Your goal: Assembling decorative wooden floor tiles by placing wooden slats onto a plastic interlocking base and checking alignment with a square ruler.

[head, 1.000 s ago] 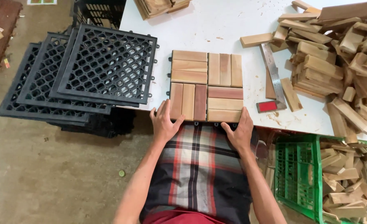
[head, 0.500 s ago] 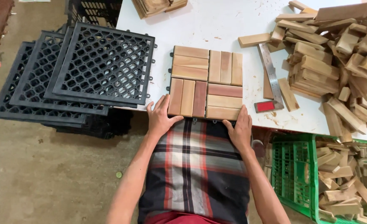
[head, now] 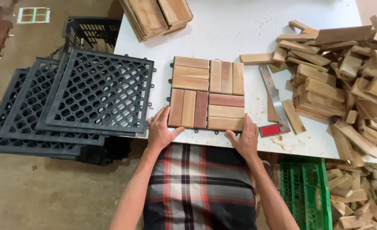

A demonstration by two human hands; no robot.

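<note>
A square deck tile of short wooden slats (head: 207,93), set in four blocks of three on a black plastic grid base, lies flat near the front edge of the white counter (head: 239,30). Both hands rest on its near edge: the left hand (head: 160,130) at the near left corner with the thumb against the tile's front edge, the right hand (head: 244,138) at the near right corner with fingers curled on the front edge. Neither hand is closed around it; they press or steady it, palms down, well apart from each other.

The tile looks stiff and moderately heavy, with dry, unslippery slats. The black edge tabs seem the weakest part. Opposite sides, gripped with two hands, look like the best hold.

A stack of black plastic lattice bases (head: 99,91) lies just to the left, a steel ruler with a red end (head: 274,102) just to the right, and a heap of loose wooden slats (head: 341,85) beyond it.
</note>
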